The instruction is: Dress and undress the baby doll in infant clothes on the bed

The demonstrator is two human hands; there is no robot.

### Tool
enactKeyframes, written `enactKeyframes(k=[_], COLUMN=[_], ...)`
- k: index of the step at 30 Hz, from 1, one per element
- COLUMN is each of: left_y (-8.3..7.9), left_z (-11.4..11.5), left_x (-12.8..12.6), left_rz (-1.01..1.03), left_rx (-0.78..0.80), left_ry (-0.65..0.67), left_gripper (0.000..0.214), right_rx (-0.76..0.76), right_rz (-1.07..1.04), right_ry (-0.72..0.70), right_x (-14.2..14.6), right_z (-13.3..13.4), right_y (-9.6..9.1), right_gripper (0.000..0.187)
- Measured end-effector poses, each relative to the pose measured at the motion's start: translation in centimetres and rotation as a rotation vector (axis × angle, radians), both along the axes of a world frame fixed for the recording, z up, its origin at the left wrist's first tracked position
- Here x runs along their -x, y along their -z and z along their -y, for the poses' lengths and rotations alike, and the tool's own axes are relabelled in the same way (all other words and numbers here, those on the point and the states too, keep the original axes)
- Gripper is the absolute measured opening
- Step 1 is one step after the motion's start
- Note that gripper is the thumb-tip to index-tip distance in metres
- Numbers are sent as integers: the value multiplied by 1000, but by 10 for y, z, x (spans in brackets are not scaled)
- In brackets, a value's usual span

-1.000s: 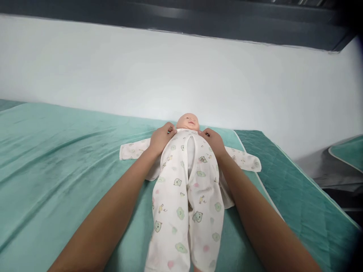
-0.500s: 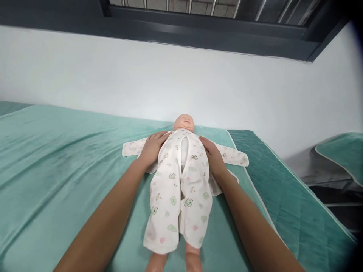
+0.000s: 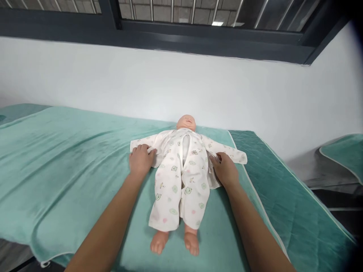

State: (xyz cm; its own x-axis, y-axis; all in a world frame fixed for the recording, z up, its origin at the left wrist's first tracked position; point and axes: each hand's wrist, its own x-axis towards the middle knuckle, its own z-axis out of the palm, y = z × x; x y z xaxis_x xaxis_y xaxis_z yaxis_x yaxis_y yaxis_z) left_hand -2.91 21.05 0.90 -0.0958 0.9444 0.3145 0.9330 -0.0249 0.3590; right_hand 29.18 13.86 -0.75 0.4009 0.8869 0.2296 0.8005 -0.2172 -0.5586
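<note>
A baby doll (image 3: 185, 123) lies on its back on a teal blanket (image 3: 70, 158), head towards the wall, bare feet towards me. It wears a white printed romper (image 3: 181, 177) with both sleeves spread out sideways. My left hand (image 3: 140, 160) rests on the cloth under the doll's left-side sleeve, fingers curled on the fabric. My right hand (image 3: 225, 169) lies on the loose flap of the romper at the doll's other side, fingers bent on the cloth.
A white wall (image 3: 181, 87) runs behind the bed, with a dark window frame (image 3: 181, 34) above. A darker quilted green mat (image 3: 283, 196) lies to the right. Another teal cushion (image 3: 344, 151) sits at far right. The blanket's edge hangs off at lower left.
Both my hands slid from the doll's shoulders down and outward to the sides of the romper. The view pulled back, so the doll's feet and the window now show.
</note>
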Motion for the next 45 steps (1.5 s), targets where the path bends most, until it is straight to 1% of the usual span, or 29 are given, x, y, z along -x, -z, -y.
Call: enactKeyframes(k=[2, 4, 6, 8, 9, 10, 12, 13, 15, 19, 21, 23, 24, 26, 27, 29, 30, 31, 33, 34, 35, 36, 38, 40, 42, 45], left_y=[3, 4, 5, 7, 9, 10, 11, 11, 9, 3, 2, 2, 2, 2, 1, 0, -1, -1, 0, 0, 1, 1, 1, 0, 0, 1], left_z=[-2, -4, -3, -1, 0, 1, 3, 3, 5, 13, 18, 23, 24, 27, 28, 32, 34, 37, 42, 44, 46, 48, 51, 53, 56, 56], left_x=[5, 8, 10, 12, 14, 15, 19, 21, 24, 27, 27, 26, 24, 21, 18, 13, 10, 8, 5, 4, 4, 3, 3, 2, 1, 1], left_rz=[183, 411, 559, 658, 740, 829, 957, 974, 924, 791, 664, 512, 436, 270, 190, 59, 16, -15, -62, -79, -95, -109, -126, -126, -109, -65], left_rx=[-13, -65, -128, -181, -205, -228, -263, -275, -293, -298, -257, -228, -243, -342, -408, -490, -485, -445, -309, -240, -183, -143, -100, -72, -59, -57], left_ry=[24, 36, 24, 3, -8, -29, -94, -130, -195, -257, -287, -303, -289, -208, -153, -9, 86, 199, 445, 543, 611, 648, 676, 708, 753, 795], left_gripper=[24, 20, 23, 29, 31, 32, 32, 30, 27, 19, 19, 21, 21, 21, 20, 18, 18, 19, 18, 17, 16, 15, 15, 17, 20, 23], right_rx=[45, 40, -31, -135, -183, -225, -264, -255, -205, -100, -145, -288, -374, -497, -520, -505, -475, -442, -364, -323, -282, -246, -201, -213, -287, -441], right_rz=[-21, -66, -149, -265, -317, -355, -355, -319, -233, -170, -79, 86, 169, 263, 270, 251, 236, 220, 192, 174, 154, 131, 85, 54, 50, 65], right_ry=[13, 23, 8, -10, -3, 26, 140, 195, 260, 255, 215, 136, 83, -43, -117, -270, -330, -366, -378, -365, -347, -327, -290, -268, -276, -321], right_x=[-1, -1, -3, -8, -12, -17, -29, -35, -44, -49, -43, -32, -26, -13, -7, 2, 4, 4, 1, -2, -5, -9, -15, -17, -14, -3], right_z=[3, 5, 4, 3, 1, 0, -1, -2, -3, -1, 1, 5, 8, 11, 12, 12, 10, 8, 3, 0, -4, -7, -13, -15, -11, 12], right_y=[-2, -3, -5, -5, -5, -5, -4, -4, -2, -1, -3, -6, -7, -8, -7, -3, 1, 5, 12, 16, 18, 20, 21, 18, 13, 3], right_gripper=[43, 44, 43, 43, 43, 43, 42, 42, 40, 34, 30, 31, 31, 31, 31, 33, 34, 37, 43, 48, 53, 58, 66, 68, 60, 35])
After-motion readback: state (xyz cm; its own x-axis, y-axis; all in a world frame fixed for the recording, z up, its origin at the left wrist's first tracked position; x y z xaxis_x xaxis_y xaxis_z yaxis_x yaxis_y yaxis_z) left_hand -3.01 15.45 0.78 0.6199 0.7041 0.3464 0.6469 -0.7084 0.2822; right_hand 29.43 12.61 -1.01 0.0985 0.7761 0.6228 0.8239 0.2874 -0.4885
